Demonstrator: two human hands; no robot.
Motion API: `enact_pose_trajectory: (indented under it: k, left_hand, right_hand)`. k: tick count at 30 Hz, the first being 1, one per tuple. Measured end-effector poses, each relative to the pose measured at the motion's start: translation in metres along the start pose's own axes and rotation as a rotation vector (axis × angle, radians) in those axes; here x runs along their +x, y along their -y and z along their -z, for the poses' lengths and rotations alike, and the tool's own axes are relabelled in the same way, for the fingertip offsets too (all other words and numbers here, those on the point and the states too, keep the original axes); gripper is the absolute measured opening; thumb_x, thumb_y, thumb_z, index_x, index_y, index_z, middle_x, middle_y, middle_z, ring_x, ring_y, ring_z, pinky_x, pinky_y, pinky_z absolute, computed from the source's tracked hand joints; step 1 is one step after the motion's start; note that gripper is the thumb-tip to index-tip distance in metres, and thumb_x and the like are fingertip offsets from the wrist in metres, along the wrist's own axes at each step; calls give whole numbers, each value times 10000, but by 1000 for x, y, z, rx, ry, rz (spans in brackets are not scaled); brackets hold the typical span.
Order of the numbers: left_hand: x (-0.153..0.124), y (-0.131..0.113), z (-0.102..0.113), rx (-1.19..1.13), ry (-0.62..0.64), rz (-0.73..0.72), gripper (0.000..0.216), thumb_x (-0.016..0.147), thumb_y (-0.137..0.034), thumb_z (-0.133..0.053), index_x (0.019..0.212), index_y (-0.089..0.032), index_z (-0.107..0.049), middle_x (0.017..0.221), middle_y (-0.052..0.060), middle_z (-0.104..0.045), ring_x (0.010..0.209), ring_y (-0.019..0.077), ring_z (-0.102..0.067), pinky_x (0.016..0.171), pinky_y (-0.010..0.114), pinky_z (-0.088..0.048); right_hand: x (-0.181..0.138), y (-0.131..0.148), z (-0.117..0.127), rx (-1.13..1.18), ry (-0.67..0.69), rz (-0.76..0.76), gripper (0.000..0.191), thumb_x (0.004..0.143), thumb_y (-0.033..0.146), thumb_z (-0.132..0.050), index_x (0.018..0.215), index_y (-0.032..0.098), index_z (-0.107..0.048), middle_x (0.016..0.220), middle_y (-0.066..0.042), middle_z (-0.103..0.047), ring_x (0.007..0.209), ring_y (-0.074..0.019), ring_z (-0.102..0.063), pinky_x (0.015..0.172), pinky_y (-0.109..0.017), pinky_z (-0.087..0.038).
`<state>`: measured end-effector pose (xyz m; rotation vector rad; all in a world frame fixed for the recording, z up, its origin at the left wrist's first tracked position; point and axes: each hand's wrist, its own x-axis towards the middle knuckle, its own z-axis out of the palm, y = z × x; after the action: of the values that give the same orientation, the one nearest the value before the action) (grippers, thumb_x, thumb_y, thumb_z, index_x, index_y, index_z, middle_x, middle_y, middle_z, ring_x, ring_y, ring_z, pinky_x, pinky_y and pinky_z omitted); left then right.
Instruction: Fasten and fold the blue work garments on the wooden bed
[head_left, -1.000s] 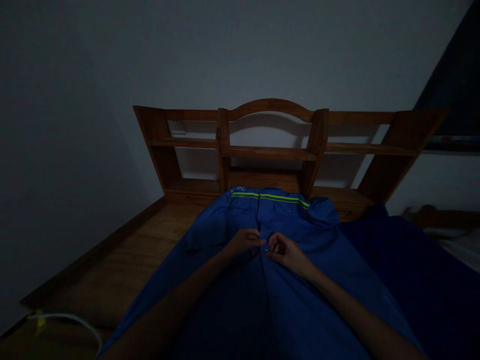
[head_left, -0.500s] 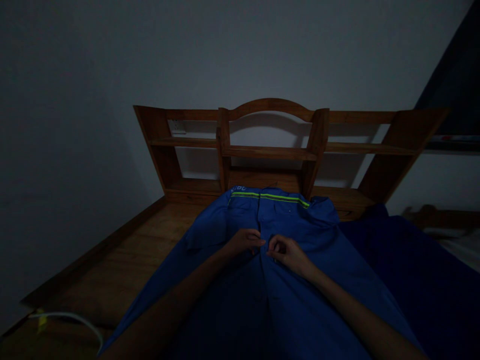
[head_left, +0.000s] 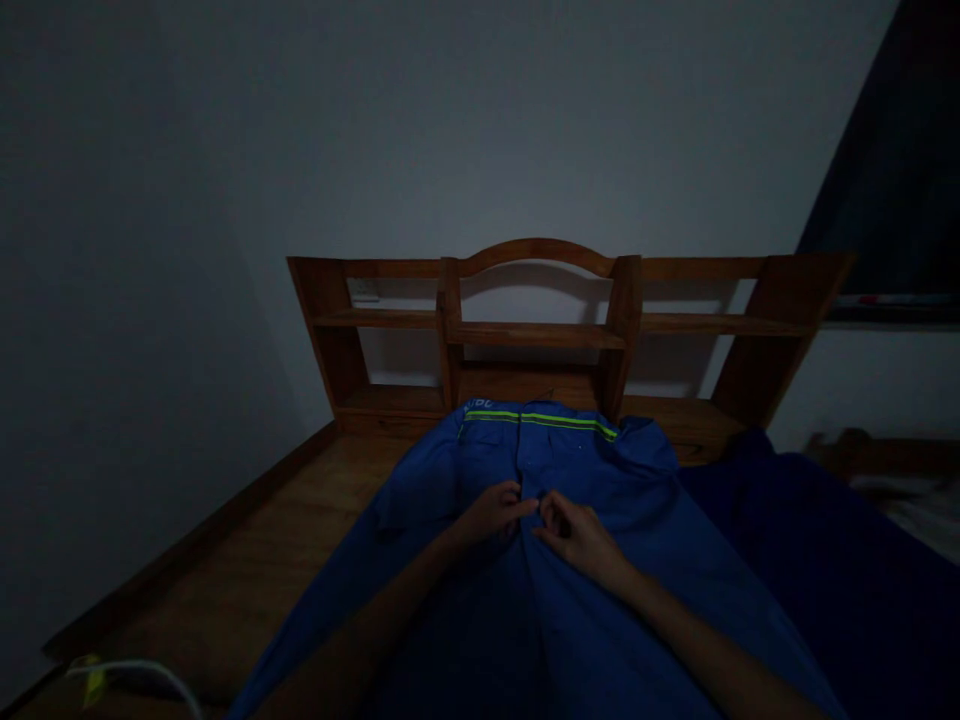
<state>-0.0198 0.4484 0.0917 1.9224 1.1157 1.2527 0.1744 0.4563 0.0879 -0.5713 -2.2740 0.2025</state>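
A blue work jacket with yellow-green reflective strips across its chest lies spread out in front of me, its front seam running down the middle. My left hand is closed at that seam from the left, its thumb pointing right over the fabric edge. From the right, my right hand pinches the cloth beside the same edge, with its fingers curled. The fingertips of both hands almost meet. Dim light and my fingers hide any button or fastener between them.
Behind the jacket stands a wooden headboard with shelves against the pale wall. Bare wooden boards show on the left, with a white cable at the lower left. Dark blue fabric lies on the right.
The camera has tilted up a little, so the scene sits lower. Both hands stay at the jacket's front edge; the left thumb reaches slightly closer to the right fingers.
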Motion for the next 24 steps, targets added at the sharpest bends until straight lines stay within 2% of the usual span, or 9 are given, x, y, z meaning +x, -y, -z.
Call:
enact_pose_trajectory:
  k: [4,6,9,11,13,15,17,20,24]
  left_hand:
    - [0,1,-3,14,-138,-70,428,737,-584,-521,734,-156,-515,494,-73,-419,410,67,-379,414,190,-267]
    - [-9,-8,-1,64,-131,-28,491,792,-613,-396,723,-150,-545,508,-47,-461,410,84,-397,423,207,-295]
    - [-43,-33,2,158,-81,11,586,834,-612,-282,692,-144,-605,596,15,-565,483,121,-484,481,239,-364]
    - [-78,-45,-2,221,-113,-74,497,828,-571,-380,722,-159,-636,688,25,-611,634,149,-552,609,249,-415]
    - [-116,-47,-14,333,-214,-182,358,821,-491,-474,800,-181,-651,811,28,-634,802,177,-574,760,267,-420]
    - [-146,-38,-34,411,-293,-187,276,822,-413,-512,915,-194,-651,952,52,-623,908,198,-567,837,296,-416]
    - [-165,-24,-55,444,-365,-170,271,830,-354,-514,1025,-205,-629,1089,78,-576,998,208,-543,886,321,-413]
    - [-174,-11,-78,498,-458,-213,255,851,-284,-483,1068,-231,-607,1161,78,-530,1084,207,-495,943,347,-382]
    - [-173,-19,-87,527,-489,-183,158,839,-205,-474,942,-211,-593,1007,57,-555,966,187,-526,863,318,-405]
  right_hand:
    - [-10,26,9,-380,50,163,94,874,216,-469,964,200,-488,872,-18,-575,745,-133,-558,649,-234,-406]
    - [-22,48,14,-525,94,222,121,888,165,-405,949,193,-506,880,-35,-576,769,-145,-562,682,-250,-414]
    - [-55,82,15,-566,111,187,178,882,116,-364,923,193,-520,857,-31,-576,750,-138,-563,694,-247,-428]
    - [-83,97,10,-535,95,120,191,875,117,-371,936,200,-532,890,-34,-580,774,-136,-574,712,-243,-444]
    - [-112,101,2,-526,62,68,223,873,128,-373,981,206,-552,951,-51,-584,812,-145,-589,733,-250,-462]
    - [-134,97,-6,-529,22,38,282,875,138,-368,1069,215,-559,1025,-73,-581,862,-159,-600,752,-259,-478]
    - [-146,90,-13,-525,-12,5,338,878,143,-363,1150,230,-544,1092,-86,-567,920,-171,-598,783,-269,-485]
    - [-150,87,-21,-524,-21,-57,383,882,145,-354,1208,250,-526,1140,-85,-547,944,-174,-595,827,-296,-483]
    - [-145,94,-28,-577,-27,-108,423,876,142,-359,1251,276,-501,1155,-84,-531,900,-182,-603,806,-326,-487]
